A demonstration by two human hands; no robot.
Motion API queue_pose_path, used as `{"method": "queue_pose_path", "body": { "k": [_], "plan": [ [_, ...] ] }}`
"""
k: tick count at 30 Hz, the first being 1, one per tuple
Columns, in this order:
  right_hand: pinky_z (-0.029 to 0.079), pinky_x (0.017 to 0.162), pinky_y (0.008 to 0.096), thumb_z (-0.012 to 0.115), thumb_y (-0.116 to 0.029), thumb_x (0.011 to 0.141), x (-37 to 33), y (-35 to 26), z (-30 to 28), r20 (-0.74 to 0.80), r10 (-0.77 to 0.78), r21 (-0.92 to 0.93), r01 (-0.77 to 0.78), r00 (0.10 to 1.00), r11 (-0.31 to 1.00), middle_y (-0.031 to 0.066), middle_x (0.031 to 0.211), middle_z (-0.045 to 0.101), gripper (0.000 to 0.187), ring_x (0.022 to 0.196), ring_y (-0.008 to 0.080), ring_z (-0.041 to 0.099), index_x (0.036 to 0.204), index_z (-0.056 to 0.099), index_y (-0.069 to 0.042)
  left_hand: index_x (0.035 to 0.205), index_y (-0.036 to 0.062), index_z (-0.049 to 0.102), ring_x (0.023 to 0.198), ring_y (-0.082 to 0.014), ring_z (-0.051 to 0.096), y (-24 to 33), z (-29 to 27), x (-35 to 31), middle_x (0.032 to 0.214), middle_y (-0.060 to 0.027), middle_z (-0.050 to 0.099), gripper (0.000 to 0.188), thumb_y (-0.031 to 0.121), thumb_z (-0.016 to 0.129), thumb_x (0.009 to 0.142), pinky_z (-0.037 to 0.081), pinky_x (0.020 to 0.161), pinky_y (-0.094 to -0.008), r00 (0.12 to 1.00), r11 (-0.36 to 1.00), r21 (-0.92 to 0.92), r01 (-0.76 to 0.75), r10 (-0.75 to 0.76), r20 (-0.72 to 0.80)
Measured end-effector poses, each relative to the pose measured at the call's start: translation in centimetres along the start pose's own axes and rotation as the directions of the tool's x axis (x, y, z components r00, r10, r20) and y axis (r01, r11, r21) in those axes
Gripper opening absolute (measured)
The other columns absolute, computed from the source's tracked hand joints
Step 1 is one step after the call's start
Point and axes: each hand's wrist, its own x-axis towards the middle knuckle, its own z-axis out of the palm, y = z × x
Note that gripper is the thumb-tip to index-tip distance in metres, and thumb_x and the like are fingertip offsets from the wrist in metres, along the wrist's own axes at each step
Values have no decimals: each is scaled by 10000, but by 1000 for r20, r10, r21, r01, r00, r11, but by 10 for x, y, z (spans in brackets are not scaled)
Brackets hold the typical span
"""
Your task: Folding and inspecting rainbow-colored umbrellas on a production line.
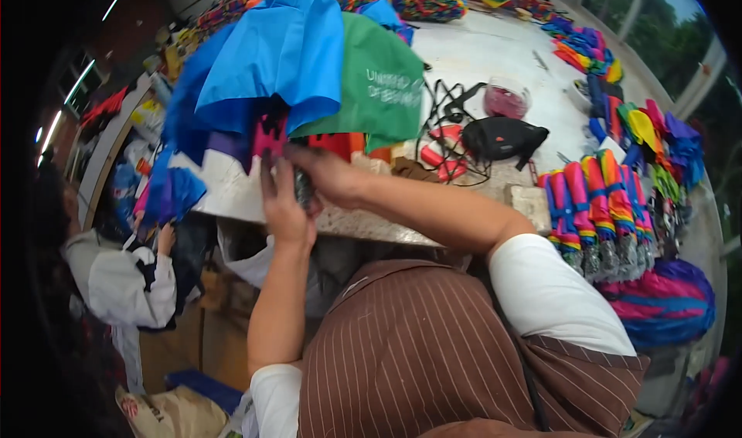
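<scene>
In front of me a half-folded umbrella point(278, 59) hangs loose, its canopy in blue, green, purple, pink, red and orange panels, with pale print on the green one. My left hand point(284, 202) is closed round its lower end, fingers pointing up. Against it, my right hand point(328, 177) reaches in from the right with its fingers curled at the same spot, somewhat blurred. Between the hands shows a dark handle point(303, 190) with a shiny, wrap-like surface. The shaft is hidden by the panels and my fingers.
On the white table point(464, 51) lie a black pouch point(502, 138), tangled black cords and a clear bowl point(506, 98). Several rolled rainbow umbrellas point(595, 206) stand at the right edge, above a bundle point(665, 299). Another person point(124, 276) handles blue fabric at left.
</scene>
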Motion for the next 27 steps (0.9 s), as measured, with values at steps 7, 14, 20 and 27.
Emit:
{"method": "queue_pose_path", "body": {
  "k": [7, 14, 20, 27],
  "plan": [
    [495, 591, 337, 435, -310, 943, 2, -31, -42, -56, 179, 369, -146, 982, 918, 93, 829, 575, 328, 637, 185, 571, 1003, 515, 2, 1454, 143, 124, 1111, -265, 481, 23, -72, -3, 1287, -217, 417, 684, 412, 470, 930, 416, 887, -373, 949, 931, 190, -312, 315, 11],
    [548, 608, 375, 435, -324, 932, -9, 19, -57, 665, 12, 642, -579, 747, 503, 111, 925, 522, 373, 633, 194, 557, 1026, 484, 33, 1424, 122, 231, 1239, -314, 393, 13, -183, 31, 1364, -200, 380, 722, 534, 474, 882, 291, 1028, -457, 982, 955, -228, 191, -186, 43],
    [575, 636, 389, 429, -321, 920, -31, 80, -32, 737, 149, 616, -746, 659, 252, 126, 969, 510, 392, 687, 225, 598, 1061, 464, 44, 1353, 73, 364, 1163, -272, 461, -59, -162, 56, 1306, -142, 460, 570, 435, 431, 917, 359, 994, -409, 1000, 989, 147, -9, 9, 5],
    [505, 867, 459, 453, -427, 921, -35, 88, -82, 775, 196, 345, -662, 600, 666, 221, 1207, 513, 606, 1056, 327, 579, 1244, 394, 83, 1398, 88, 291, 1207, -263, 428, -53, -122, 62, 1367, -125, 398, 534, 374, 386, 957, 335, 1039, -406, 987, 999, 14, 48, -45, -153]
  ]
}}
